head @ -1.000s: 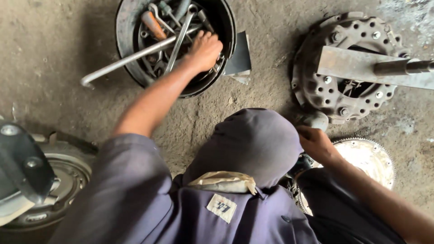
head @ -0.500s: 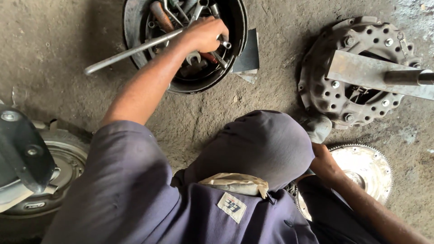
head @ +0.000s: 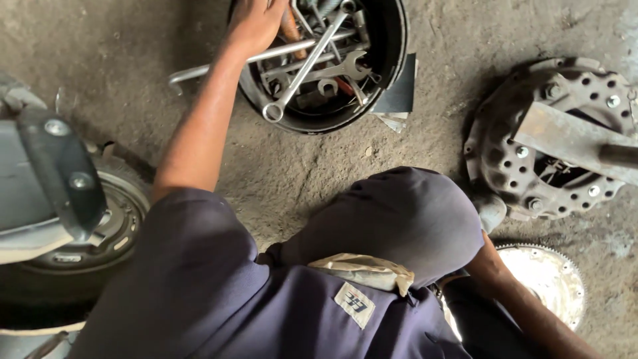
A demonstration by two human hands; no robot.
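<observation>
Left hand (head: 256, 23) reaches into round black tool pan (head: 392, 73) on floor, fingers over spanners (head: 306, 63), grip unclear. Right hand hidden behind knee. Step: picking tool; firm grasp needed.

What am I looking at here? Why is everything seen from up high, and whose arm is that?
The picture comes from a small camera worn on a person's head, so you look straight down, just as they do. No machine is doing the work here, only two bare hands. The blue cloth at the bottom is the person's own work clothes and bent knee. Their left hand reaches into a round black tub on the concrete floor, full of metal spanners; it rests on a long bent metal bar, though the grip is hard to see. The right hand is hidden behind the knee. To the right lies a round, rusty metal car part with holes and bolts, and below it a shiny toothed wheel. At the left is a tyre.
</observation>
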